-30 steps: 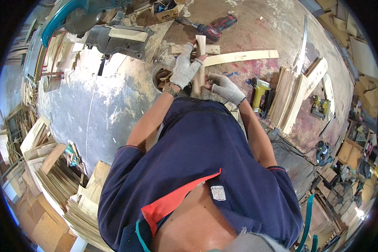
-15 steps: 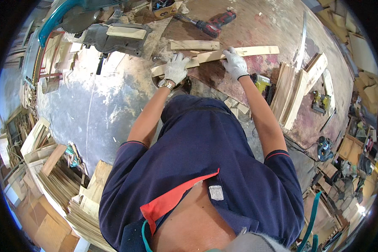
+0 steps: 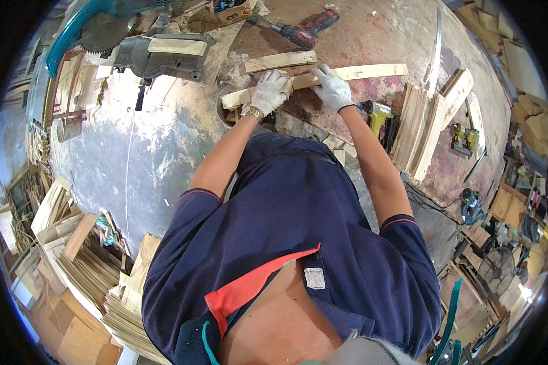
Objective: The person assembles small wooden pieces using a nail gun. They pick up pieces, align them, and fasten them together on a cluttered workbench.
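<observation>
A long, pale, slightly curved wooden strip [image 3: 374,71] lies crosswise before me. It may be more than one piece; my hands cover parts of it. My left hand [image 3: 270,92], in a white work glove with a watch at the wrist, is closed over the strip left of its middle. My right hand [image 3: 333,89], gloved too, grips it a little farther right, fingers over the far edge. Just beyond the left hand lies a shorter wooden piece [image 3: 280,61].
A red and black cordless drill [image 3: 301,35] lies at the far side. A teal saw with a toothed blade [image 3: 106,36] stands far left. On the right are stacked wooden strips [image 3: 417,125], a yellow-green tool [image 3: 379,118] and another yellow tool [image 3: 464,140].
My left hand has slid right along the strip, and my right hand has shifted slightly left, so they are closer together. Both still hold the wood.
</observation>
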A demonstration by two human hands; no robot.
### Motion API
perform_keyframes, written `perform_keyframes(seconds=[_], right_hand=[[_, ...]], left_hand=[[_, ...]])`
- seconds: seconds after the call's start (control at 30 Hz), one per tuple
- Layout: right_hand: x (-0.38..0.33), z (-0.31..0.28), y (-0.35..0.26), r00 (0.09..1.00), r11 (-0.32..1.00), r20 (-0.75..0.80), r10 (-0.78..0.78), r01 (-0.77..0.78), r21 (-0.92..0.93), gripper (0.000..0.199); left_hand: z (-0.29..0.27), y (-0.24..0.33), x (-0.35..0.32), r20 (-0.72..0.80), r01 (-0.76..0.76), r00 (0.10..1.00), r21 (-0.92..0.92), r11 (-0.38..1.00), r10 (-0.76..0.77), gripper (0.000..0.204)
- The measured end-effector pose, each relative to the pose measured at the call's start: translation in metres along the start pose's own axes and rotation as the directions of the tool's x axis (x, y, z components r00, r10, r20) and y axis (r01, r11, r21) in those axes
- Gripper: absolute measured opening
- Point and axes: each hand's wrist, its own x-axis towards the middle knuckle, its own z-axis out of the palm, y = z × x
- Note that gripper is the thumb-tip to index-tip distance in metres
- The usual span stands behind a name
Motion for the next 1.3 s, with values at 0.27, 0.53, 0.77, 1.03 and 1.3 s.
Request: perform_keyframes(seconds=[0.27, 0.53, 0.77, 1.03, 1.3], right_hand=[[-0.007, -0.004, 0.002, 1.0, 1.0, 0.02, 0.023, -0.022, -0.019, 0.05], [-0.008, -0.002, 0.002, 0.999, 0.999, 0.028, 0.046, -0.046, 0.0, 0.05], [-0.008, 0.001, 0.005, 0.999, 0.999, 0.01, 0.032, -0.032, -0.005, 0.05], [-0.008, 0.001, 0.004, 1.0, 1.0, -0.007, 0.021, -0.021, -0.01, 0.05], [-0.044, -0.024, -0.004, 0.885, 0.915, -0.247, 0.395, -0.352, 0.198, 0.046]], left_hand=[[0.006, 0.009, 0.002, -0.031, -0.021, 0.999, -0.024, 0.999, 0.021, 0.054], [0.012, 0.008, 0.006, -0.006, 0.167, 0.985, -0.145, 0.975, -0.17, 0.059], [0.004, 0.013, 0.004, -0.044, 0.006, 0.999, -0.048, 0.999, -0.008, 0.059], [0.014, 0.009, 0.004, -0.037, -0.018, 0.999, 0.039, 0.999, 0.019, 0.056], [0.013, 0.007, 0.003, -0.002, -0.02, 1.0, 0.033, 0.999, 0.02, 0.057]])
